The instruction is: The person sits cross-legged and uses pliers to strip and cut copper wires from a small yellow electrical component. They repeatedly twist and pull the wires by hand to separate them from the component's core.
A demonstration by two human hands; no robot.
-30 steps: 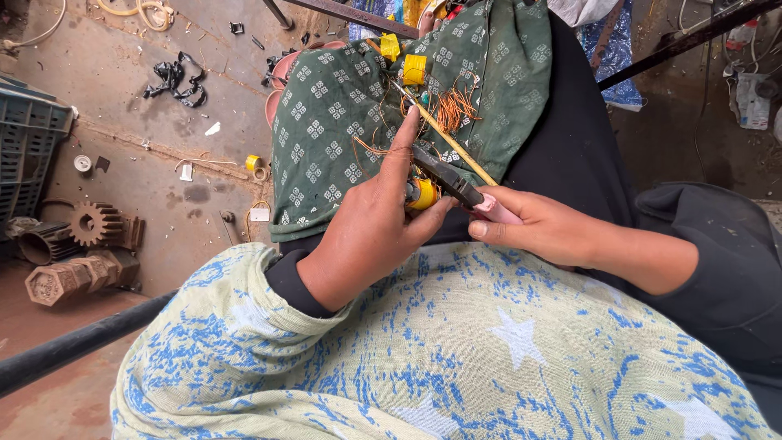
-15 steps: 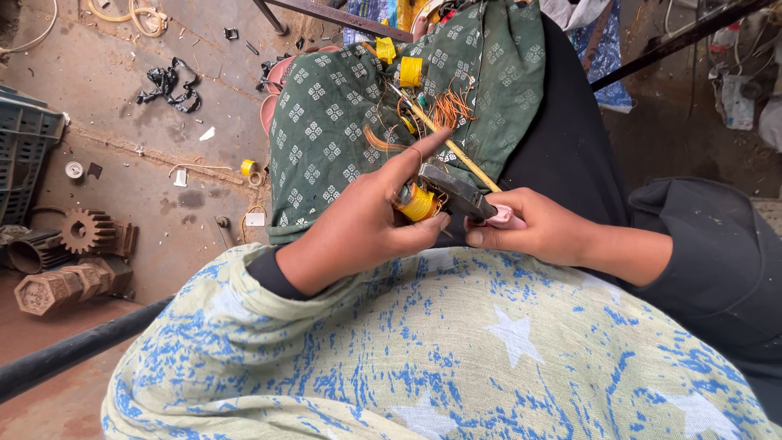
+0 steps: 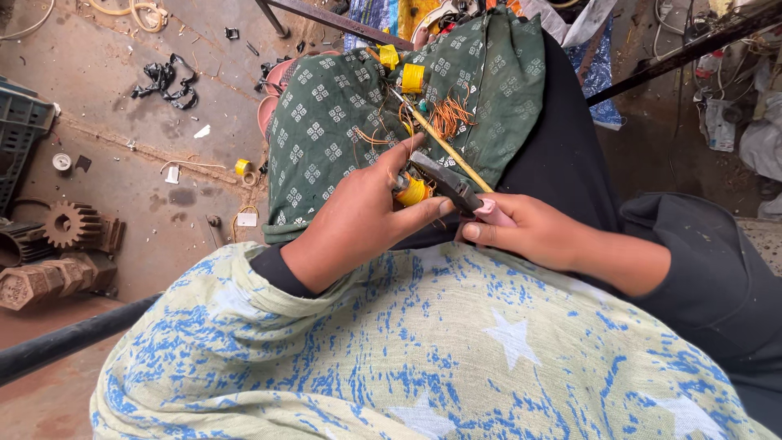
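My left hand [image 3: 358, 220] pinches a small yellow spool [image 3: 411, 192] wound with copper wire, held over my lap. My right hand [image 3: 529, 231] grips pink-handled pliers [image 3: 456, 190] whose dark jaws meet the spool. A thin yellow stick [image 3: 444, 147] runs diagonally behind the pliers. Both hands rest above a green patterned cloth [image 3: 326, 122] spread over my knees. On that cloth lie loose orange copper wire strands [image 3: 448, 116] and two more yellow spools [image 3: 413, 78].
A blue-and-cream starred garment [image 3: 423, 358] fills the foreground. On the dirty floor at left lie a rusty gear [image 3: 72, 224], a dark crate [image 3: 20, 134], black scraps [image 3: 167, 81] and a yellow tape roll [image 3: 242, 167]. A dark bar [image 3: 65, 346] crosses the lower left.
My left hand has lowered and closed around the yellow spool. The pliers have tilted closer to it. The camera has shifted a little.
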